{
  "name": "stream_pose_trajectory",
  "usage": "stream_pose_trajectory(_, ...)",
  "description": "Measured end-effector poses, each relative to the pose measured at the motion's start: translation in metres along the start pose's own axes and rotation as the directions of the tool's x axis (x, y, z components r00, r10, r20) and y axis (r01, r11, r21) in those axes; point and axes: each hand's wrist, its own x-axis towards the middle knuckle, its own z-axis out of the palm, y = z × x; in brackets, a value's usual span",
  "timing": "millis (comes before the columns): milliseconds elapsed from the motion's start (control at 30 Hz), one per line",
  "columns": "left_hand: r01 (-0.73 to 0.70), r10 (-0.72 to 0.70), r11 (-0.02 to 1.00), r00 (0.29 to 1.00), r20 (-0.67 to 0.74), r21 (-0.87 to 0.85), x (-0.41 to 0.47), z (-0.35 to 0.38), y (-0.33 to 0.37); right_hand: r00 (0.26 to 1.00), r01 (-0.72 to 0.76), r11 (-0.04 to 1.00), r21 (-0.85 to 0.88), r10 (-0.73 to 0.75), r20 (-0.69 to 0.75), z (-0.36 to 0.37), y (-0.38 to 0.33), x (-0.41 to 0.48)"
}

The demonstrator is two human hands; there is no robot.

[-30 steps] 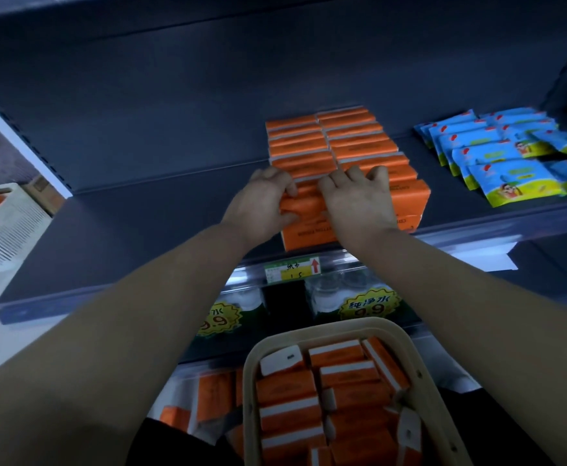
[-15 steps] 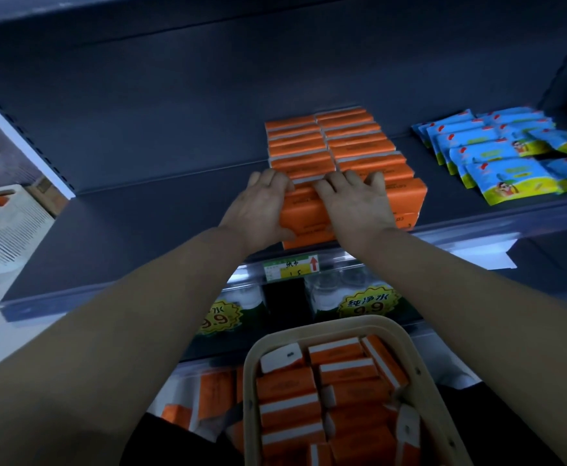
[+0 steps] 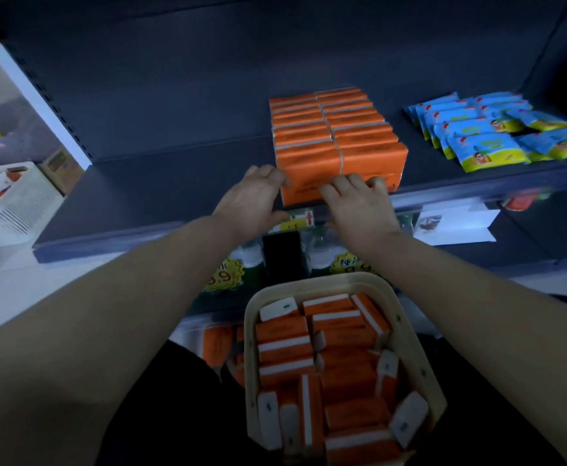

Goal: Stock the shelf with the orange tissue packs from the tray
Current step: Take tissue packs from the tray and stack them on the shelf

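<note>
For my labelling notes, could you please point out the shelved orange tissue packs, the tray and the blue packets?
shelved orange tissue packs [image 3: 366, 146]: head view, top of the stack.
tray [image 3: 309, 287]: head view, far rim.
blue packets [image 3: 487, 153]: head view, front packet's face.

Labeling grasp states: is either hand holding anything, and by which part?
Nothing is gripped. The left hand touches the left front corner of the front orange tissue packs on the shelf; the right hand rests bent fingers on their front face.
</note>
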Motion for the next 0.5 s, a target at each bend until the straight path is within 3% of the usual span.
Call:
stream_pose_trajectory(67, -0.005, 0.005, 1.0, 0.999, 0.039, -0.008, -0.017, 0.016, 0.006, 1.0, 0.013, 1.0, 0.028, -0.013, 0.006, 0.012, -0.003, -0.02)
stream_pose_trajectory(233, 0.06, -0.047, 0.996, 0.981, 0.189, -0.065, -0.051, 0.063, 0.013, 0.969, 0.022, 0.997, 0.071, -0.038, 0.243, 0.04, -0.009, -0.064)
stream_pose_trajectory(500, 0.162, -0.113, 0.98, 0.933, 0.342, -0.118, -0.091, 0.129, 0.016, 0.898, -0.031, 0.988, 0.153, -0.04, 0.437, 0.088, -0.018, -0.113)
